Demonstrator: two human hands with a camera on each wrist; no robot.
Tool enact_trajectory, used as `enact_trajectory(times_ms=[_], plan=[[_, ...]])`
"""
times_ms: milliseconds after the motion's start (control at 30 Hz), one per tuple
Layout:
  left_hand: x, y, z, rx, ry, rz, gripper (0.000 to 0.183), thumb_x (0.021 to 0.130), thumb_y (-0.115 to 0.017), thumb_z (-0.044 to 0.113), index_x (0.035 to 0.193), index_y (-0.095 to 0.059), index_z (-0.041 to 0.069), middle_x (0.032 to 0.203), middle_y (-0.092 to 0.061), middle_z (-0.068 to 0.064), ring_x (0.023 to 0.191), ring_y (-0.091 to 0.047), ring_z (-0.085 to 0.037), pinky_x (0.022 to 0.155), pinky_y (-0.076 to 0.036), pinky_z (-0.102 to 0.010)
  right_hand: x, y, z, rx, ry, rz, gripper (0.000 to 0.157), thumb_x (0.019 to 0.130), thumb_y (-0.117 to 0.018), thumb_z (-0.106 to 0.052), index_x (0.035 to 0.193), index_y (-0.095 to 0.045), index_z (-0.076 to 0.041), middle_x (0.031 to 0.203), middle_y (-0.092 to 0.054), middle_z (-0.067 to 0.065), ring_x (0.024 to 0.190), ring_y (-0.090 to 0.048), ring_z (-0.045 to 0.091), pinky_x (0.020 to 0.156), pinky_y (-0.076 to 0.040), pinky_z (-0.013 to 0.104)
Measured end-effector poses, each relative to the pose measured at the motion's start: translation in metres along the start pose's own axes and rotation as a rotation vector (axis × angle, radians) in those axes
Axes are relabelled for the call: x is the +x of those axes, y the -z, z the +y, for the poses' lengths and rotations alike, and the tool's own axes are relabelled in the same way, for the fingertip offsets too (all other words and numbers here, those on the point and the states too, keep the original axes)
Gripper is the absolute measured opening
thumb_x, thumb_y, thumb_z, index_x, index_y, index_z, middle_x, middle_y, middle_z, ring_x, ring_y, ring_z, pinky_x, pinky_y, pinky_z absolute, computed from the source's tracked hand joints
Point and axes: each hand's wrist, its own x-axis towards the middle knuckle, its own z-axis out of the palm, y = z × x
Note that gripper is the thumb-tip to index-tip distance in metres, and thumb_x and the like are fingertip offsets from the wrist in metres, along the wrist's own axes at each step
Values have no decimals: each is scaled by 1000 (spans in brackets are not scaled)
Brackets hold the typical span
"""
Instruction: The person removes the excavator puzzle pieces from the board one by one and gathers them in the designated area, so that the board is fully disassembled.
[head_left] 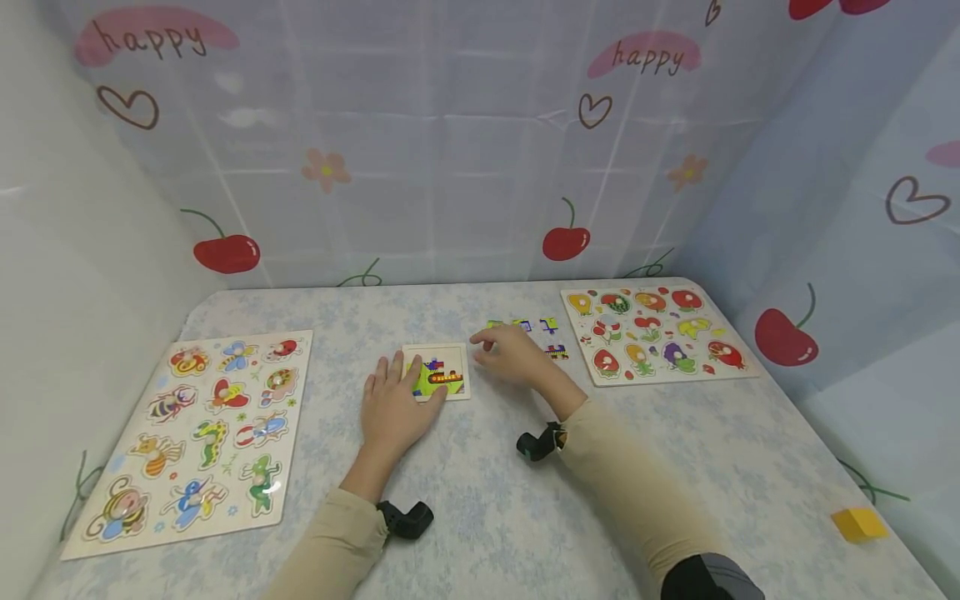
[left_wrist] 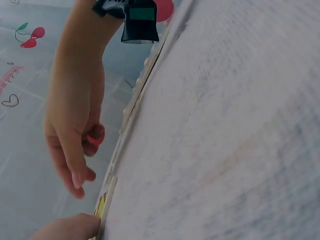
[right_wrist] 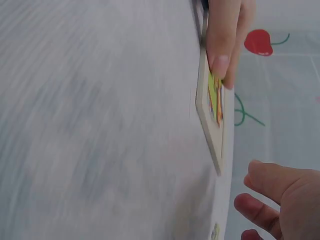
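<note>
As left hand touches puzzle, curtain reads "happy".

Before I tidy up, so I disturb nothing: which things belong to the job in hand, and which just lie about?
Job, apparently:
small framed puzzle, touched by the left hand
loose pieces, near the right hand

Likely just lying about:
insect board
fruit board
yellow block

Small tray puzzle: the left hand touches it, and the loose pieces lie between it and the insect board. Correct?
Not quite: the head view shows the loose pieces between the small tray puzzle and the fruit board. The left hand does touch the puzzle.
</note>
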Motion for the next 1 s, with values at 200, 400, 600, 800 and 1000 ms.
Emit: enact_trajectory(times_ms=[200, 400, 600, 800, 1000], plan=[[2, -1, -1, 23, 1, -1, 83, 90, -49, 68, 155, -37, 18, 165, -24, -12, 154, -14, -38, 123, -16, -58, 12, -19, -33, -58, 61, -65, 35, 97, -64, -31, 129, -67, -18, 106, -64, 1, 95, -54, 17, 84, -48, 33], [3, 1, 0, 29, -4, -4, 86, 90, -47, 70, 155, -36, 16, 164, -25, -12, 154, -15, -37, 122, -17, -58, 22, -32, -41, -116, 103, -97, 36, 96, -66, -35, 128, -68, -19, 105, -62, -1, 92, -50, 16, 81, -44, 31], [3, 2, 0, 33, -7, 0, 85, 90, -46, 70, 155, -37, 16, 164, -26, -11, 154, -15, -37, 122, -17, -58, 26, -33, -46, -98, 98, -96, 33, 94, -69, -31, 123, -68, -15, 104, -62, 0, 94, -51, 17, 86, -44, 32], [2, 2, 0, 17, -7, 1, 86, 89, -48, 69, 155, -37, 15, 163, -28, -11, 154, -16, -37, 122, -18, -58, 30, -34, -46, 25, 48, -135, 31, 94, -70, -26, 121, -65, -12, 112, -63, 2, 103, -55, 17, 93, -49, 32], [1, 2, -1, 4, 5, -5, 86, 89, -50, 68, 154, -37, 13, 163, -28, -12, 154, -15, -37, 122, -16, -59, 32, -33, -43, 221, 42, -181, 25, 93, -71, -16, 112, -55, -15, 106, -64, 3, 87, -62, 15, 76, -53, 27]])
